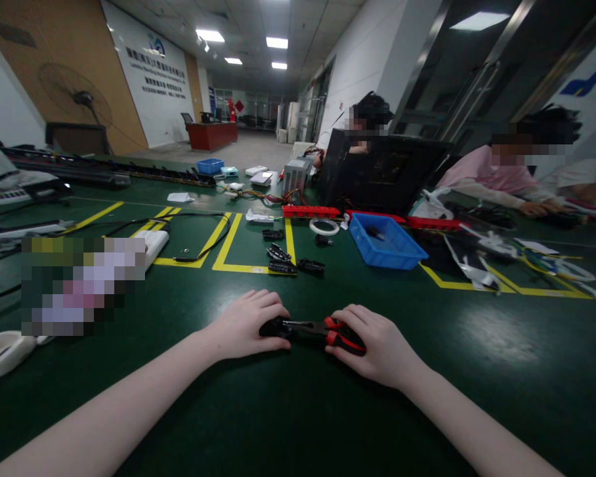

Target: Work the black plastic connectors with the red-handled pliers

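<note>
Red-and-black handled long-nose pliers [345, 336] lie across the middle, gripped at the handles by my right hand [375, 341]. Their jaws point left and meet a small black part [274, 327]. My left hand [251, 324] is closed round that part, its fingers hiding much of it, so its exact kind is unclear. Both hands are low over the green table [308, 424]. Beyond them, several similar black pieces [281, 267] lie in and beside a yellow-taped rectangle [236, 267].
A blue bin [387, 248] with a dark item inside stands at the right. Behind it are red strips [310, 212], a white tape ring [324, 227] and a large black case [382, 172]. A black cable [223, 235] curls at the left. Two people sit across the table.
</note>
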Available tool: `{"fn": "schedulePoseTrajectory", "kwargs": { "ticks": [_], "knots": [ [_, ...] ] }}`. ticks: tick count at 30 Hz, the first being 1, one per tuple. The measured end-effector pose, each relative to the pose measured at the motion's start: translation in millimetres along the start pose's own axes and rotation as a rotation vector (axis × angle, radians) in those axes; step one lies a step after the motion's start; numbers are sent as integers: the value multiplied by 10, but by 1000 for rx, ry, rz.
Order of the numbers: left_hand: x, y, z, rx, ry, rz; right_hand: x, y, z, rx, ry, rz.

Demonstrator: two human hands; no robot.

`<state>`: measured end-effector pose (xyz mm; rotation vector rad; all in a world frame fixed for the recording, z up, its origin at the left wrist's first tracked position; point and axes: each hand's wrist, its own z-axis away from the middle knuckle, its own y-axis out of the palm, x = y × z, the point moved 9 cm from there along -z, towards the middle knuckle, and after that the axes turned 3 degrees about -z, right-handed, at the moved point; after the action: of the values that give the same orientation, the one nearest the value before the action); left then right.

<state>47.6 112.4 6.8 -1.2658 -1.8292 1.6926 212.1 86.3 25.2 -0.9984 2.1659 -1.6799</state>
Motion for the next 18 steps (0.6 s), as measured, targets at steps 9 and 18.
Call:
{"fn": "schedulePoseTrajectory", "kwargs": {
  "ticks": [9,18],
  "knots": [
    [20,21,-12,16,-13,16,-25,46,1,58,22,-4],
    [21,-15,-9,-9,-1,24,-30,38,-15,41,-15,39]
  ]
}}
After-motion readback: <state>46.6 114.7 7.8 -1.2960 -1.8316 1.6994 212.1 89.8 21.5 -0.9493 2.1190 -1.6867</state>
